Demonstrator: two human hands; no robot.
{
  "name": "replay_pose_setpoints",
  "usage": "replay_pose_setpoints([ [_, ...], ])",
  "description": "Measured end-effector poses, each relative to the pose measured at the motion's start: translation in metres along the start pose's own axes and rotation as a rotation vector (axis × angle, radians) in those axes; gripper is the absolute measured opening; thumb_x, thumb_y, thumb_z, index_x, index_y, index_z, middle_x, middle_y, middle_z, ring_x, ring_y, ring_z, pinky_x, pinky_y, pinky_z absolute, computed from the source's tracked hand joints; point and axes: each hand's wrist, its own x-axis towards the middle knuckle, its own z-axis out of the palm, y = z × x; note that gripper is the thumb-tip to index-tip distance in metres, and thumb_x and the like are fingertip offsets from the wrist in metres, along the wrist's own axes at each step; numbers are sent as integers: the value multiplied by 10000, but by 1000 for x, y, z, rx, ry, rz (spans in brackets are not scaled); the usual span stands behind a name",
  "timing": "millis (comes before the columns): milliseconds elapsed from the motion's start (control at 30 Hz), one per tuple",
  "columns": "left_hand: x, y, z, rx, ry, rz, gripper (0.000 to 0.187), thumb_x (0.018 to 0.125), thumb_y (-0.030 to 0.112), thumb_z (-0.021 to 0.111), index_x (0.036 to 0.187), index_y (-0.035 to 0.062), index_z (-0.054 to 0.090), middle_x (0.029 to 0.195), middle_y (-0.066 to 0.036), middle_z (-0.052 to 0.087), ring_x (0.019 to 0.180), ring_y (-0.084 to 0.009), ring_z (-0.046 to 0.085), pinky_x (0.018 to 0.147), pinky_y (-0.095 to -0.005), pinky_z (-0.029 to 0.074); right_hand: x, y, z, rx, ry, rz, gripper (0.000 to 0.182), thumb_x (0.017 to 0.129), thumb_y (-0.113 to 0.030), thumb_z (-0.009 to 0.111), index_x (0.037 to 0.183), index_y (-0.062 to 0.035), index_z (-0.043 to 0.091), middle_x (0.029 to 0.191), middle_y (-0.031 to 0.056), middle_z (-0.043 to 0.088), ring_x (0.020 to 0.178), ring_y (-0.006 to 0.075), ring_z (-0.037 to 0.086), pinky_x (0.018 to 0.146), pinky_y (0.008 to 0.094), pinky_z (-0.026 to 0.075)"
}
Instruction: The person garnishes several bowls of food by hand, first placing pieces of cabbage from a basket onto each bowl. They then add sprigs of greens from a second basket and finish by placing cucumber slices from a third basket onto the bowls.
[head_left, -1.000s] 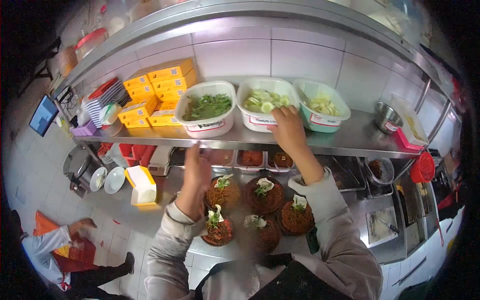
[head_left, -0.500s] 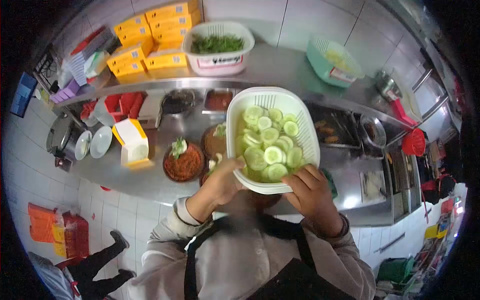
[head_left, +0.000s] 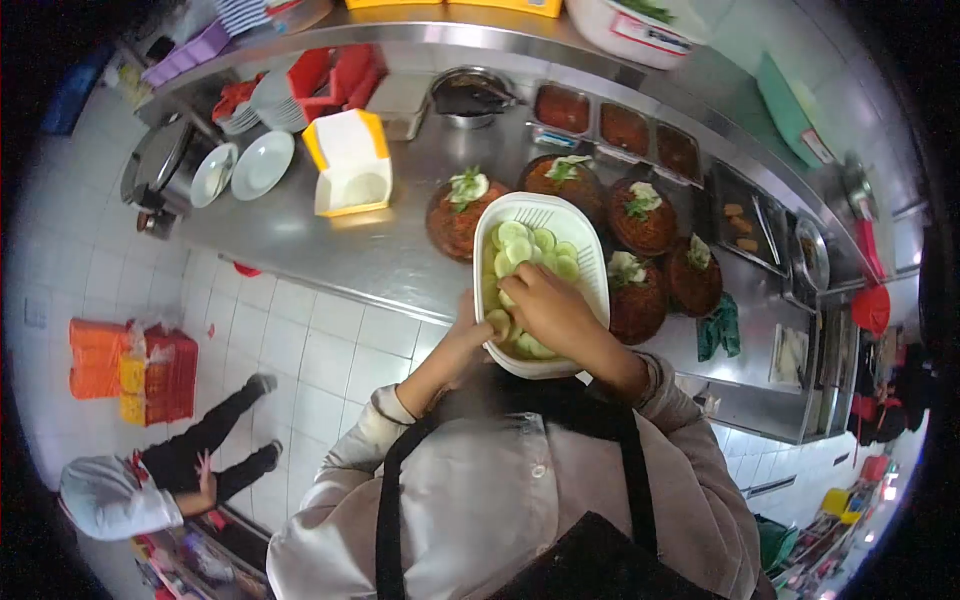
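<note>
A white plastic basket [head_left: 603,290] of pale green cucumber slices [head_left: 566,268] is held close to my chest, above the counter's front edge. My left hand [head_left: 466,335] grips its left wall, with the thumb by the rim next to a slice. Inside the basket, my right hand [head_left: 548,305] has its fingers curled down onto the slices at the left; its fingertips are partly hidden among them. Behind the basket stand several dark round dishes of reddish food topped with greens, one of them a dish [head_left: 455,220] just to its left.
On the steel counter [head_left: 270,235] are an open yellow-and-white box [head_left: 355,185], white plates [head_left: 263,166], a dark sauce pot [head_left: 472,97], and a green cloth [head_left: 719,328]. A raised shelf [head_left: 400,38] runs along the back. Another person [head_left: 130,490] is at lower left.
My right hand has left the basket's rim and reached in among the cucumber slices. The basket is lower and nearer my body. My view has turned, showing more dishes.
</note>
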Motion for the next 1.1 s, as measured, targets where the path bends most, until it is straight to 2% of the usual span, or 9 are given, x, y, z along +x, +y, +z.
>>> replay_pose_setpoints([
  [267,-26,-14,-65,47,107,51,761,761,173,560,1419,72,192,1271,-127,392,1177,-231,427,901,-349,464,22,-31,28,335,-34,29,310,790,-113,678,1083,-63,587,999,185,595,948,375,582,818,418,478],
  [333,-29,-17,-77,17,108,28,777,762,178,563,1430,72,181,1303,-136,382,1204,-246,418,921,-356,461,20,-27,35,371,53,45,297,817,-76,665,1098,-40,575,1021,150,609,951,297,609,832,363,485],
  [433,-35,-19,-89,-94,124,106,807,767,175,550,1451,77,133,1365,-164,347,1256,-293,397,936,-411,468,20,-12,46,948,195,247,255,875,5,605,1122,16,545,1054,44,592,982,106,565,841,256,484],
  [533,-39,-25,-102,-89,150,121,803,775,146,504,1465,132,92,1382,-187,325,1250,-353,407,901,-506,487,25,0,48,1317,196,354,290,864,7,623,1144,6,549,1077,54,584,983,114,572,831,259,494],
  [667,-36,-39,-107,-169,191,137,800,774,139,495,1467,148,96,1378,-181,325,1247,-350,404,911,-504,479,43,4,39,1067,21,284,291,841,18,639,1120,-8,562,1073,54,568,952,116,576,806,246,504],
  [900,-45,-60,-88,-230,384,219,838,735,182,536,1453,80,115,1378,-181,320,1279,-325,349,993,-450,410,145,120,38,812,153,264,244,819,-16,669,1050,-21,590,949,93,664,822,168,635,723,292,517],
  [967,-50,-61,-80,-232,451,233,838,729,200,541,1446,73,127,1374,-180,322,1284,-319,338,1008,-435,393,174,163,75,397,126,47,255,810,-110,688,1051,-65,615,986,147,665,837,287,655,713,378,509],
  [1067,-55,-71,-75,-233,540,258,834,721,227,548,1432,62,145,1363,-179,329,1289,-314,324,1037,-426,357,202,173,106,262,-5,11,240,793,-90,698,1005,-25,605,946,185,659,839,337,653,743,393,496],
  [1100,-57,-74,-73,-228,562,266,830,720,235,550,1425,58,151,1355,-178,332,1289,-316,321,1050,-431,338,208,174,111,296,-99,43,230,777,-71,691,993,-37,621,1024,187,650,968,349,625,801,402,484],
])
